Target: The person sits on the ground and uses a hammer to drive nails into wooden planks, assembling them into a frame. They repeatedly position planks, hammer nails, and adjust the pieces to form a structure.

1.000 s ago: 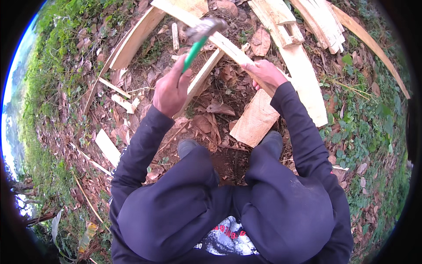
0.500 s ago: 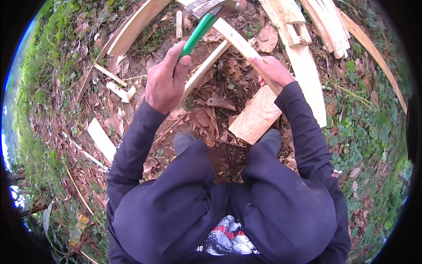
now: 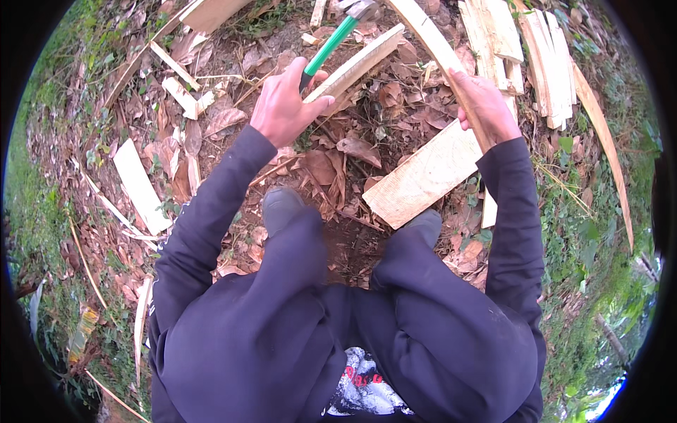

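My left hand (image 3: 285, 106) has its fingers about the lower end of a claw hammer's green handle (image 3: 331, 44), thumb sticking out to the side. The steel hammer head (image 3: 358, 8) is at the top edge, beside a long narrow wooden strip (image 3: 431, 37). My right hand (image 3: 486, 106) grips that strip near its lower end, and its far end runs out of view. Between the hands, a thin board (image 3: 363, 60) slants over the leaves, just right of my left hand. A wider pale board (image 3: 423, 176) lies under my right hand, close to my right shoe.
Several split wood pieces (image 3: 546, 67) are stacked at the far right, near a long curved strip (image 3: 610, 144). On the left lie a flat offcut (image 3: 139, 187) and smaller scraps (image 3: 187, 99). Dry leaves, soil and green plants cover the ground. My shoes (image 3: 282, 208) stand in front.
The hammer has come lower and my left thumb has swung away from its handle. My right hand and the wooden strip have shifted right in the picture, and the view has tilted slightly.
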`<move>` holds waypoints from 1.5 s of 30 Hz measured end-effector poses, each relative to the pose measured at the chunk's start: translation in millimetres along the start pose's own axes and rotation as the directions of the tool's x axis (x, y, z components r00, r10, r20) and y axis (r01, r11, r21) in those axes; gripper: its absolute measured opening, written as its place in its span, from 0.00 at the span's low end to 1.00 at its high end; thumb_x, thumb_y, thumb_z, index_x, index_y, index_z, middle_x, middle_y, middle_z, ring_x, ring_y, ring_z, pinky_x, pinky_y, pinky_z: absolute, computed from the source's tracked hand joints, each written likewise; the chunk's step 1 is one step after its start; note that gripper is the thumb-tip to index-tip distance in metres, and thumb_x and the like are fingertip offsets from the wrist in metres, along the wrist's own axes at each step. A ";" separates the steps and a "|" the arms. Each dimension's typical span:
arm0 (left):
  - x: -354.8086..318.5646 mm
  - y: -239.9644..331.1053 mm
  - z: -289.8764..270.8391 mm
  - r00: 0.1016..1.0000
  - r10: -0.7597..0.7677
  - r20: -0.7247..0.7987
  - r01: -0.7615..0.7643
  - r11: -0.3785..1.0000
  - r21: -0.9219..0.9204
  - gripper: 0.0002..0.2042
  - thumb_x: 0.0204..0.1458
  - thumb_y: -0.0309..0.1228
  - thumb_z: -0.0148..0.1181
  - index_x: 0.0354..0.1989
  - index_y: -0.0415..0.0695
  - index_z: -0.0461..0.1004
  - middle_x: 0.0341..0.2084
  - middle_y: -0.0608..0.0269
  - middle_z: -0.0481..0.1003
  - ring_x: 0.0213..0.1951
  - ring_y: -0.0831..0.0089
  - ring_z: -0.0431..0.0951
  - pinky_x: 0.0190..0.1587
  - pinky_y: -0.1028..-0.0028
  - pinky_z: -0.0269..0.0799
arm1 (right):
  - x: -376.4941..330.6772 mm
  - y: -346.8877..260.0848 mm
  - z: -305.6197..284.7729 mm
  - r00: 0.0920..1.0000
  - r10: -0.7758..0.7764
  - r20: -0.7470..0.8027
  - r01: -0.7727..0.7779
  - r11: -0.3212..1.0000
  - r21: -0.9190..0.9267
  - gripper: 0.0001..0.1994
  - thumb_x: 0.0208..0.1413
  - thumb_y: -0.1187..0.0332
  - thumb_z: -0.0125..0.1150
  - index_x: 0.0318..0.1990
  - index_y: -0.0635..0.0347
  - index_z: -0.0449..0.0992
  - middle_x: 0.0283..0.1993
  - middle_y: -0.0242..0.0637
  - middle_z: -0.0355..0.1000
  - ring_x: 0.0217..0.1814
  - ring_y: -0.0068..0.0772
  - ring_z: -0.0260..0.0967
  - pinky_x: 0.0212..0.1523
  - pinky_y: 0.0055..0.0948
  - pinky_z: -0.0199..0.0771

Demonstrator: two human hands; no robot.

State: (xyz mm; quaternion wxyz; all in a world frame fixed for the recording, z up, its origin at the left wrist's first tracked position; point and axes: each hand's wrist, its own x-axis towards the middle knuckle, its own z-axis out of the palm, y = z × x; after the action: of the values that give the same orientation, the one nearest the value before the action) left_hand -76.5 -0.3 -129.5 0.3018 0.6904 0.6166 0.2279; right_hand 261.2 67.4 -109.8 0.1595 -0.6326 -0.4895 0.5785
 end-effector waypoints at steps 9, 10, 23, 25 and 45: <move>-5.4 -50.1 8.3 0.989 0.142 -0.049 -0.142 0.990 0.007 0.24 0.47 0.30 0.68 0.51 0.34 0.67 0.36 0.53 0.82 0.31 0.50 0.79 0.37 0.60 0.73 | -1.2 -62.6 2.0 0.996 0.084 0.025 -0.081 0.993 -0.086 0.26 0.62 0.46 0.60 0.44 0.65 0.69 0.25 0.28 0.64 0.17 0.14 0.66 0.14 0.16 0.71; -9.6 -54.8 11.3 0.996 0.088 -0.017 -0.088 0.996 -0.020 0.25 0.48 0.31 0.68 0.52 0.33 0.66 0.36 0.54 0.82 0.31 0.52 0.80 0.37 0.61 0.73 | 1.3 -65.8 -0.3 0.995 0.093 0.027 -0.090 0.992 -0.090 0.25 0.62 0.47 0.60 0.44 0.65 0.68 0.25 0.28 0.64 0.16 0.14 0.65 0.14 0.15 0.71; -15.5 -42.3 -14.3 0.997 -0.049 0.064 0.053 0.997 -0.063 0.22 0.57 0.44 0.62 0.48 0.36 0.72 0.30 0.54 0.78 0.32 0.59 0.73 0.41 0.62 0.67 | -15.0 -46.5 29.9 0.993 0.120 0.002 -0.119 0.988 -0.101 0.25 0.65 0.45 0.55 0.41 0.63 0.69 0.21 0.30 0.65 0.16 0.19 0.67 0.14 0.20 0.70; -14.9 -24.7 -20.6 0.998 -0.051 0.036 0.053 0.996 -0.077 0.19 0.61 0.45 0.57 0.48 0.39 0.73 0.30 0.50 0.75 0.34 0.55 0.72 0.43 0.61 0.66 | -17.6 -29.7 32.0 0.995 0.096 0.011 -0.095 0.994 -0.057 0.25 0.65 0.45 0.54 0.41 0.64 0.69 0.20 0.31 0.66 0.15 0.20 0.67 0.14 0.20 0.70; 12.5 56.2 7.7 0.999 -0.031 -0.032 0.027 0.993 -0.114 0.16 0.62 0.39 0.56 0.37 0.34 0.70 0.16 0.48 0.68 0.19 0.56 0.69 0.26 0.59 0.61 | -23.0 10.3 -19.2 1.000 0.028 -0.006 -0.028 0.998 -0.061 0.29 0.66 0.45 0.51 0.36 0.71 0.75 0.18 0.36 0.70 0.15 0.24 0.70 0.19 0.26 0.72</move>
State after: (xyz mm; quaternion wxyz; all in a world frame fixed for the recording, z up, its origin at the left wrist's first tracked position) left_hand -29.4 7.8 -96.6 0.3334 0.6592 0.6178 0.2696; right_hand 286.2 51.1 -99.1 0.1330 -0.6455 -0.4977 0.5638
